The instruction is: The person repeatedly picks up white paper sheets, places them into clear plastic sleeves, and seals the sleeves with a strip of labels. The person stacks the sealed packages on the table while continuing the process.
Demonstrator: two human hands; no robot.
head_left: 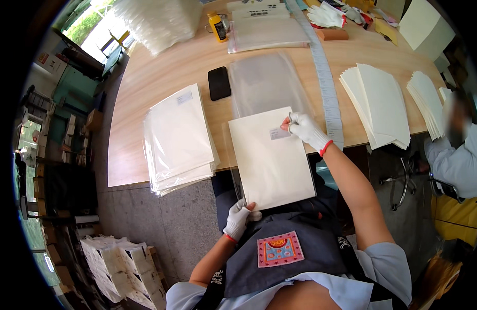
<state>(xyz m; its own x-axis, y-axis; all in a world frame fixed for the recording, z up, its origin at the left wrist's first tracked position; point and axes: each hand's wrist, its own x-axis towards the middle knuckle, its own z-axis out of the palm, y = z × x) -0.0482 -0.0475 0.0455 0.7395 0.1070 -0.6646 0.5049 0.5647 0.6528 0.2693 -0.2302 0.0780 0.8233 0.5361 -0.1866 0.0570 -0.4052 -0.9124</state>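
From my end, I judge the white sheet (272, 168) to be light and fairly stiff, more card than paper, as it lies flat with little support. The clear film (235, 165) showing along its left side looks soft and slick, so I expect it to slip against the gloves; the corners seem the parts most easily creased. I would take hold at a lower corner or a long edge, through film and card together, clear of the small label (279, 134) near the top.

The sheet reaches out past the front edge of the tabletop (145, 72) over the lap, right of the bagged pile (179, 142) at the near left corner, its top overlapping the clear sleeves (269, 85) in my view.

My left hand (237, 221) sits low, elbow bent, fingers pinching the sheet's lower left corner, thumb on the front face. My right hand (306, 130) comes in higher, forearm slanting inward from the right, its fingers bent down at the label's right end; the glove hides the contact, so I cannot tell pinching from pressing.
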